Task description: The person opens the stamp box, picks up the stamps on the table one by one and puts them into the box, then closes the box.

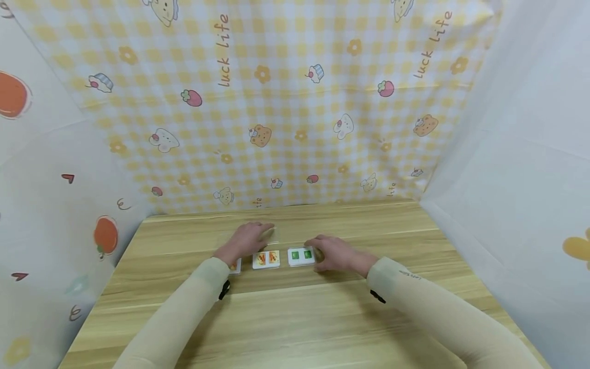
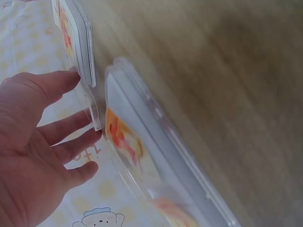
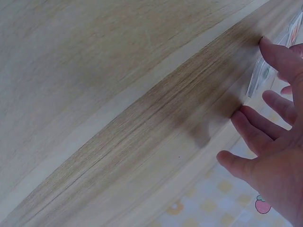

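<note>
Three sets of picture cards lie in a row on the wooden table. My left hand [image 1: 247, 240] reaches over the gap between the left card stack [image 2: 137, 137], in a clear case, and the middle card stack [image 1: 266, 259], with orange food pictures. In the left wrist view its thumb tip is right at the middle stack's edge, and its spread fingers lie behind a clear plastic edge [image 2: 96, 113]. My right hand [image 1: 338, 253] is at the right end of the stack with green pictures [image 1: 301, 256], thumb on the near side, fingers loosely bent on the far side.
The wooden table [image 1: 295, 328] runs back to a yellow-checked cloth [image 1: 295, 107] printed with cartoons. A white cloth [image 1: 516, 143] hangs on the right side, and a printed one [image 1: 55, 169] on the left. A faint clear plastic sheet or lid [image 1: 275, 237] lies behind the middle stack.
</note>
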The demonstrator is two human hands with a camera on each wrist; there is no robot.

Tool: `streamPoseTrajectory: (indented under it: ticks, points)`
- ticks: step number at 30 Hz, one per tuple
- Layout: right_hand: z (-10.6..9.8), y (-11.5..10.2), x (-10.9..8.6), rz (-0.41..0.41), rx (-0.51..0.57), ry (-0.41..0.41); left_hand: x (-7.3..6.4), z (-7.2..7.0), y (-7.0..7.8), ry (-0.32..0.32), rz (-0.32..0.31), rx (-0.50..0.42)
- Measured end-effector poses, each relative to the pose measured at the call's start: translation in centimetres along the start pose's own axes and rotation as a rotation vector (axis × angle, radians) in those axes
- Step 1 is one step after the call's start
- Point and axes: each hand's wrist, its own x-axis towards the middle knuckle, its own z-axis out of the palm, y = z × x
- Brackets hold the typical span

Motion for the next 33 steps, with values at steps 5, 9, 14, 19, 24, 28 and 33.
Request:
streamPoseTrajectory:
  ticks: [5, 9, 14, 19, 24, 28, 33]
  points:
    - [0.1, 0.1, 0.1, 0.004, -0.002, -0.003, 0.0, -0.2, -0.2, -0.010, -0.003, 0.027]
    - [0.2, 0.1, 0.1, 0.002, 0.001, -0.002, -0.1, -0.4, -0.4, -0.010, -0.021, 0.018]
    - [0.1, -0.1, 0.2, -0.005, -0.004, -0.003, -0.5, -0.8, -0.3, 0.009, -0.018, 0.006]
    - [-0.3, -0.3, 0.4, -0.024, -0.025, -0.014, -1.1, -1.4, 0.2, 0.027, 0.005, 0.009]
    - [-0.8, -1.1, 0.9, -0.061, -0.036, 0.031, -1.9, -2.0, 0.9, 0.036, 0.021, -0.009]
    - [-1.2, -2.0, 1.7, -0.108, -0.033, 0.087, -2.9, -2.5, 1.4, 0.034, 0.016, -0.018]
    - [-1.3, -3.4, 3.2, -0.111, -0.008, 0.126, -3.7, -2.7, 1.8, 0.037, 0.030, 0.014]
